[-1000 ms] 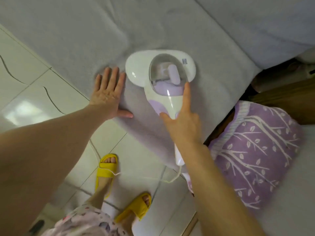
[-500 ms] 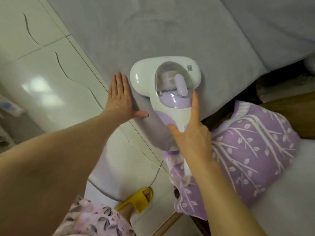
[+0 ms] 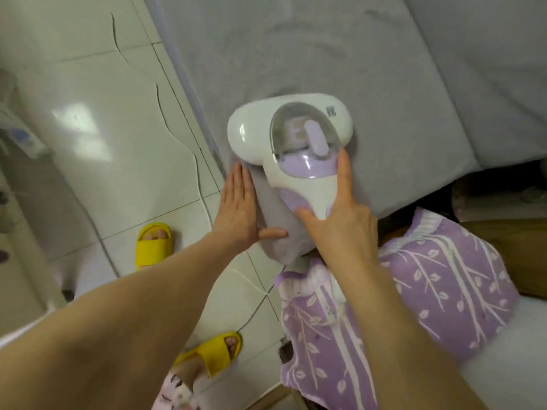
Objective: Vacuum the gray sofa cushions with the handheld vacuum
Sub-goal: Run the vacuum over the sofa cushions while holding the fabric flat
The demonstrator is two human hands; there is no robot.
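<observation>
A white and lilac handheld vacuum (image 3: pixel 291 137) with a clear dust cup rests head-down on the near corner of the gray sofa cushion (image 3: pixel 340 54). My right hand (image 3: pixel 340 220) grips its handle, with the index finger stretched along the dust cup's side. Flat against the cushion's front edge presses my left hand (image 3: pixel 241 211), fingers together and thumb spread, holding nothing. A second gray cushion (image 3: pixel 488 54) lies at the upper right. The vacuum's cord is hidden under my right forearm.
A lilac cloth with a white branch pattern (image 3: pixel 429 291) lies beside the cushion at the lower right. White tiled floor (image 3: pixel 103 128) spreads on the left, where my feet stand in yellow slippers (image 3: pixel 154 247). Brown wood (image 3: pixel 527 250) shows at the right.
The vacuum has slid toward the cushion's near corner. My left hand has shifted from the cushion's top down onto its front edge. The view has swung left, showing more floor.
</observation>
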